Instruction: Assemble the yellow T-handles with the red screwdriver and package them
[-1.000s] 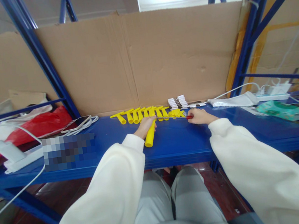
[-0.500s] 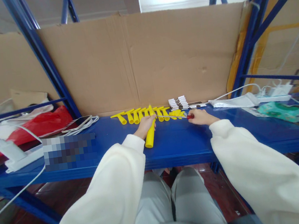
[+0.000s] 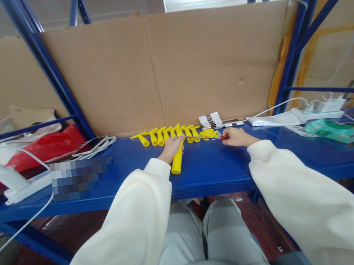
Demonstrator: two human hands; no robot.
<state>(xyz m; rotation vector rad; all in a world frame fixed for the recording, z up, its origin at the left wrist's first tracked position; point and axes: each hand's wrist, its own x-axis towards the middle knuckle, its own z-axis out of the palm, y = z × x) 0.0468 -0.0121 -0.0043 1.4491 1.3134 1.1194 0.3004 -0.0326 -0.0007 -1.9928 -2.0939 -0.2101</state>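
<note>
My left hand (image 3: pixel 169 150) is closed around a yellow plastic piece with a hollow, tube-like handle (image 3: pixel 177 164), its round end pointing toward me. In my right hand (image 3: pixel 236 136) is a screwdriver (image 3: pixel 204 138) with a red handle and a thin metal shaft. The shaft lies level and points left, its tip meeting the yellow piece at my left fingers; the exact contact is too small to make out. Behind my hands stands a row of several similar T-shaped yellow pieces (image 3: pixel 154 139). Small flat yellow parts (image 3: pixel 209 132) lie in a heap just beyond the shaft.
A stack of white-and-dark strips (image 3: pixel 211 121) lies at the back of the blue shelf (image 3: pixel 214 166), before a cardboard panel (image 3: pixel 203 63). On the left are a white power strip (image 3: pixel 29 186) and red bag (image 3: pixel 48 147); on the right, a green packet (image 3: pixel 335 130) and white pouch (image 3: pixel 276 119).
</note>
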